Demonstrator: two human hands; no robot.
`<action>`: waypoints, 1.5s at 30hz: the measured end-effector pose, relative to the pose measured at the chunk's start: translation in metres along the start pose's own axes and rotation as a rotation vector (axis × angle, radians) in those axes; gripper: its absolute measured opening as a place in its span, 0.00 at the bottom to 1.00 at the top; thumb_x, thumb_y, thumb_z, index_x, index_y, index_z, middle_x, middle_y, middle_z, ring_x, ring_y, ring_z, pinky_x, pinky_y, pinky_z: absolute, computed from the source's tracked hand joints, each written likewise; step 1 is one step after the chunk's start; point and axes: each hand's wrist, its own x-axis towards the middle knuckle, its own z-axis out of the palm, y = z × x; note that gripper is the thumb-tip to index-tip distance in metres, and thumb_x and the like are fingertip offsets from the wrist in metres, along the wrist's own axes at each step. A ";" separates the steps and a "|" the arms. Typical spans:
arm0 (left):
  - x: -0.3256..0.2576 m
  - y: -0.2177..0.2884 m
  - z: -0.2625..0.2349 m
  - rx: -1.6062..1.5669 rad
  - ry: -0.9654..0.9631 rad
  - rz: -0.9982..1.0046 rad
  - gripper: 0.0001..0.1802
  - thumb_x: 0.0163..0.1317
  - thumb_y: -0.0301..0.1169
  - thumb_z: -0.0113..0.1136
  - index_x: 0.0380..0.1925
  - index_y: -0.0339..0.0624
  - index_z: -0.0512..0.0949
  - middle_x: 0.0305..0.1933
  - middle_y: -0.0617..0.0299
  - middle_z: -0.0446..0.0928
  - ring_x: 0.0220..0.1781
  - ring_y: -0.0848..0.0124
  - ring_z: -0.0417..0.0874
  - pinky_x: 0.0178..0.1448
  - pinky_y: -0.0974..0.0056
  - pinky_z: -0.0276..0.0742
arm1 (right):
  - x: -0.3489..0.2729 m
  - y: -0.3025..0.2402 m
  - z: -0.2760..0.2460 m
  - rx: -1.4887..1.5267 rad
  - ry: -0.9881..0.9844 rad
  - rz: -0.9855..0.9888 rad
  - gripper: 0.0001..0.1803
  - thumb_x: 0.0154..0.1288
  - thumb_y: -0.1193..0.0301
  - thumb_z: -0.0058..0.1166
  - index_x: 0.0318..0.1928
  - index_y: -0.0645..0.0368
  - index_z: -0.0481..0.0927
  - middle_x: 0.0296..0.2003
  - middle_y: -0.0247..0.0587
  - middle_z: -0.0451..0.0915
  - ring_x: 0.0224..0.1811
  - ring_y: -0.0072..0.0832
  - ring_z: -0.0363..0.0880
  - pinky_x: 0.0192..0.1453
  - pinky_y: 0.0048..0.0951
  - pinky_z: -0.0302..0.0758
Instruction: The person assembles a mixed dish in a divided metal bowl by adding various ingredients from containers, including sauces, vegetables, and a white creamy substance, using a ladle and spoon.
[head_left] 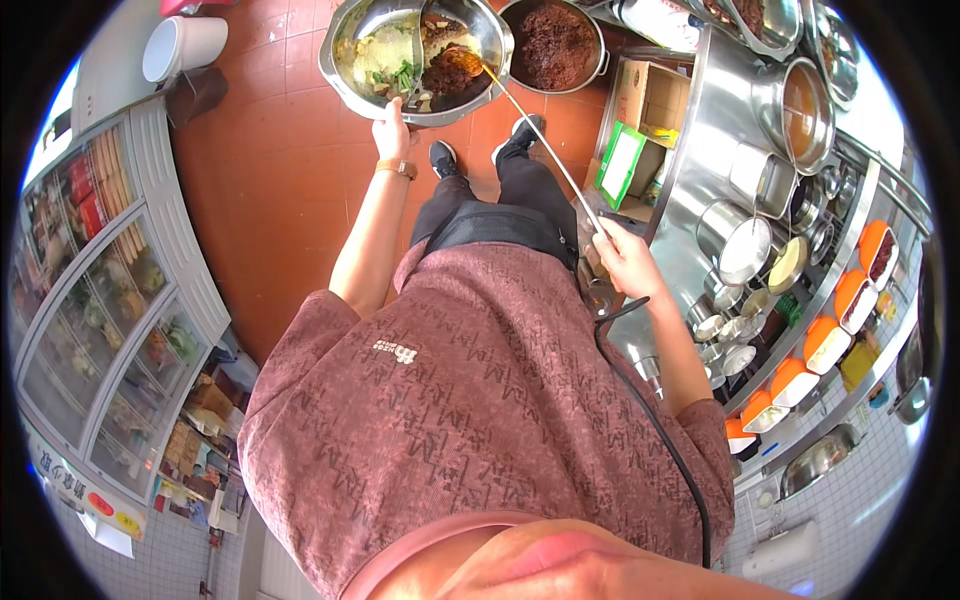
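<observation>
My left hand (391, 133) grips the near rim of a round steel divided hot pot (490, 35), its thumb over the edge and its other fingers mostly hidden below. On the pot's left side lies a pale, creamy mix (385, 55) with green scallion pieces. Dark red-brown paste (445, 78) fills part of the right side. My right hand (626, 260) is closed around the end of a ladle's long thin handle (545, 140). The ladle's bowl (463, 62) is over the paste with orange, oily sauce in it.
Beside the hot pot stands a pot of dark red paste (555, 45). A steel counter (690, 150) on the right carries several pots, ladles and orange containers. Below it is a cardboard box (660, 95). On the left are a glass-door cabinet (125, 290) and a white bucket (185, 48).
</observation>
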 end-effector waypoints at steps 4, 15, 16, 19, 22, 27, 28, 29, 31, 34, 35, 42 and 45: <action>0.007 0.008 0.020 0.003 0.033 0.017 0.17 0.69 0.39 0.63 0.27 0.46 0.68 0.19 0.70 0.64 0.12 0.77 0.59 0.15 0.65 0.52 | 0.011 -0.002 -0.029 -0.284 0.083 -0.213 0.21 0.77 0.59 0.52 0.64 0.50 0.79 0.27 0.53 0.82 0.31 0.54 0.85 0.37 0.47 0.78; 0.019 0.029 0.010 0.050 -0.031 -0.014 0.16 0.67 0.36 0.65 0.25 0.48 0.68 0.18 0.74 0.62 0.13 0.80 0.55 0.17 0.67 0.47 | 0.016 -0.069 -0.130 -0.778 0.025 -0.275 0.20 0.72 0.62 0.55 0.61 0.50 0.83 0.28 0.54 0.82 0.30 0.53 0.83 0.39 0.47 0.79; 0.020 0.028 0.009 0.053 -0.041 -0.016 0.17 0.67 0.37 0.65 0.25 0.48 0.68 0.18 0.74 0.62 0.13 0.80 0.55 0.17 0.68 0.47 | 0.021 -0.069 -0.133 -0.765 0.001 -0.258 0.20 0.72 0.62 0.55 0.61 0.51 0.83 0.29 0.54 0.83 0.30 0.53 0.83 0.39 0.46 0.79; 0.024 0.024 0.001 0.083 -0.065 -0.013 0.17 0.67 0.37 0.65 0.24 0.48 0.68 0.18 0.73 0.62 0.13 0.80 0.56 0.17 0.68 0.48 | 0.040 -0.057 -0.146 -0.391 -0.194 -0.062 0.21 0.79 0.62 0.51 0.66 0.54 0.79 0.19 0.34 0.71 0.15 0.26 0.65 0.22 0.30 0.66; 0.025 0.023 -0.006 0.161 -0.089 -0.016 0.18 0.67 0.39 0.65 0.24 0.45 0.70 0.18 0.71 0.66 0.12 0.79 0.60 0.16 0.68 0.51 | 0.045 -0.046 -0.150 0.008 -0.342 0.153 0.19 0.83 0.63 0.48 0.65 0.57 0.78 0.19 0.18 0.60 0.15 0.08 0.52 0.16 0.17 0.50; 0.029 0.017 -0.015 0.170 -0.111 -0.040 0.18 0.67 0.41 0.64 0.24 0.41 0.73 0.17 0.68 0.69 0.11 0.78 0.61 0.16 0.68 0.53 | 0.034 -0.019 -0.134 0.285 -0.349 0.258 0.17 0.82 0.65 0.48 0.63 0.58 0.80 0.20 0.20 0.61 0.14 0.09 0.52 0.15 0.16 0.51; 0.031 0.014 -0.018 0.167 -0.123 -0.049 0.18 0.67 0.41 0.64 0.24 0.41 0.74 0.17 0.67 0.69 0.11 0.77 0.61 0.16 0.68 0.53 | 0.031 -0.017 -0.131 0.323 -0.349 0.241 0.17 0.82 0.66 0.48 0.63 0.58 0.80 0.20 0.20 0.61 0.14 0.09 0.52 0.15 0.16 0.52; 0.028 0.015 -0.016 0.154 -0.112 -0.042 0.18 0.67 0.41 0.64 0.24 0.40 0.75 0.17 0.66 0.71 0.11 0.77 0.61 0.15 0.68 0.53 | 0.028 -0.015 -0.127 0.360 -0.333 0.248 0.17 0.82 0.67 0.48 0.63 0.59 0.80 0.20 0.21 0.62 0.14 0.09 0.53 0.15 0.16 0.53; 0.021 0.015 -0.010 0.131 -0.091 -0.029 0.18 0.67 0.41 0.63 0.24 0.39 0.76 0.18 0.63 0.73 0.11 0.77 0.62 0.15 0.67 0.52 | 0.020 -0.015 -0.118 0.404 -0.295 0.242 0.18 0.82 0.66 0.48 0.63 0.59 0.80 0.19 0.22 0.62 0.12 0.10 0.53 0.14 0.17 0.52; 0.029 0.006 -0.019 0.084 -0.146 -0.044 0.17 0.67 0.41 0.63 0.26 0.38 0.78 0.19 0.61 0.76 0.10 0.77 0.63 0.15 0.68 0.52 | 0.009 -0.015 -0.106 0.332 -0.226 0.217 0.18 0.82 0.65 0.47 0.64 0.59 0.79 0.19 0.21 0.61 0.12 0.10 0.54 0.14 0.17 0.54; 0.028 0.007 -0.018 0.081 -0.165 -0.033 0.17 0.67 0.41 0.63 0.27 0.38 0.78 0.19 0.61 0.76 0.10 0.77 0.63 0.15 0.68 0.52 | 0.006 -0.015 -0.102 0.309 -0.214 0.205 0.18 0.83 0.65 0.47 0.64 0.59 0.79 0.19 0.21 0.61 0.13 0.10 0.55 0.15 0.17 0.54; 0.021 0.012 -0.013 0.067 -0.164 -0.042 0.17 0.68 0.41 0.63 0.28 0.38 0.78 0.19 0.58 0.77 0.10 0.77 0.64 0.15 0.68 0.52 | -0.027 -0.009 -0.066 0.137 -0.097 0.082 0.19 0.82 0.66 0.50 0.67 0.58 0.76 0.20 0.20 0.63 0.14 0.10 0.57 0.16 0.20 0.56; 0.021 0.014 -0.015 0.070 -0.178 -0.036 0.18 0.68 0.42 0.63 0.27 0.38 0.77 0.19 0.57 0.78 0.10 0.76 0.64 0.15 0.68 0.52 | -0.025 -0.003 -0.052 0.157 -0.087 0.043 0.20 0.82 0.66 0.50 0.67 0.60 0.76 0.19 0.20 0.62 0.13 0.10 0.56 0.16 0.20 0.56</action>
